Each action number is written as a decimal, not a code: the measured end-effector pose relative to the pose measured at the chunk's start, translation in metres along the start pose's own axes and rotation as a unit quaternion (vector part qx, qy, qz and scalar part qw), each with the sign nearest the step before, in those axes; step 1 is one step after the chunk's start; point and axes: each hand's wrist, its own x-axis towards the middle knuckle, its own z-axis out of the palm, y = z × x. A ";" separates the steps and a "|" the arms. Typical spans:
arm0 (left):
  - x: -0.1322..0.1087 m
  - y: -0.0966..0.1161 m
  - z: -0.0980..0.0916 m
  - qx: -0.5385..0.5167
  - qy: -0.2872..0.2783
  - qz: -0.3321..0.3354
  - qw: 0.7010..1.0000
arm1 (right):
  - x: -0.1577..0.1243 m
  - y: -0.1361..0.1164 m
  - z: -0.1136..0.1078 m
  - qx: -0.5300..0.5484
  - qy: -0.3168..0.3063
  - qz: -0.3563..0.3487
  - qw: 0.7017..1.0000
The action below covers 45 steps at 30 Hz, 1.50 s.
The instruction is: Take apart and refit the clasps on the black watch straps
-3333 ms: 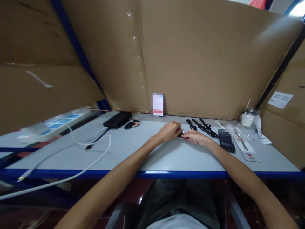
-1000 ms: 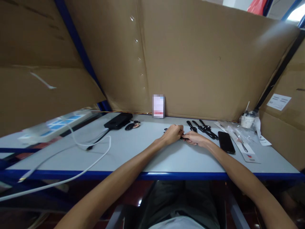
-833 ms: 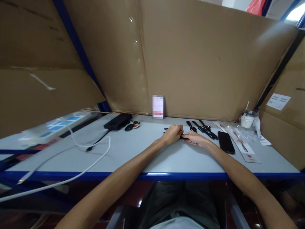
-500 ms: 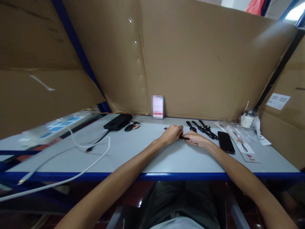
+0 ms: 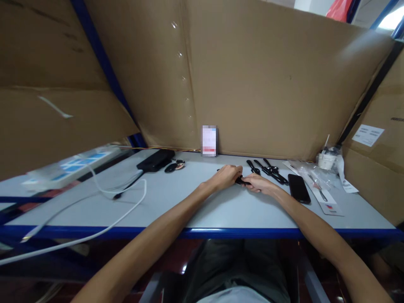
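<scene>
Both hands meet over the middle of the table, on a small dark piece. My left hand (image 5: 227, 176) is closed over one end of this black object (image 5: 242, 181), its fingers bent and largely hiding it. My right hand (image 5: 257, 182) pinches the other end between thumb and fingers. What kind of thing it is cannot be made out. A small dark tip pokes out beyond the left hand's far side. Just past the right hand lie several slim black objects (image 5: 270, 171) with long, strap-like ends. A black phone (image 5: 299, 188) lies flat to their right.
A lit phone (image 5: 209, 141) leans against the cardboard wall (image 5: 246, 84). On the left are a black box-shaped device (image 5: 156, 160), a dark oval item (image 5: 171, 168), white cable (image 5: 126, 215) and a power strip (image 5: 72, 168). Plastic packaging (image 5: 318, 176) and a white cup (image 5: 326, 160) stand right.
Both hands stay in nearly the same place and keep their grip. A little more of the black object shows between them. The view has shifted very slightly.
</scene>
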 end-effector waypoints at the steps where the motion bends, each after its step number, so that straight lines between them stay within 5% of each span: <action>1: 0.000 0.000 0.000 0.004 -0.001 0.004 1.000 | 0.000 0.000 0.000 -0.002 0.002 0.002 1.000; 19: -0.001 -0.007 0.002 -0.054 0.029 0.076 0.995 | 0.005 0.005 -0.003 0.008 0.006 0.001 1.000; 27: 0.000 -0.014 -0.002 -0.135 0.038 -0.041 0.989 | 0.001 0.000 -0.001 0.006 0.011 0.006 1.000; 35: 0.003 -0.009 -0.001 -0.145 0.051 0.031 0.988 | 0.003 0.001 0.000 -0.001 0.010 0.008 1.000; 41: -0.002 0.001 -0.006 -0.008 0.077 -0.109 0.991 | 0.002 -0.001 0.001 0.001 0.014 0.011 1.000; 45: -0.002 0.007 -0.003 0.014 0.045 -0.072 0.996 | 0.003 -0.001 0.001 -0.001 0.012 0.013 1.000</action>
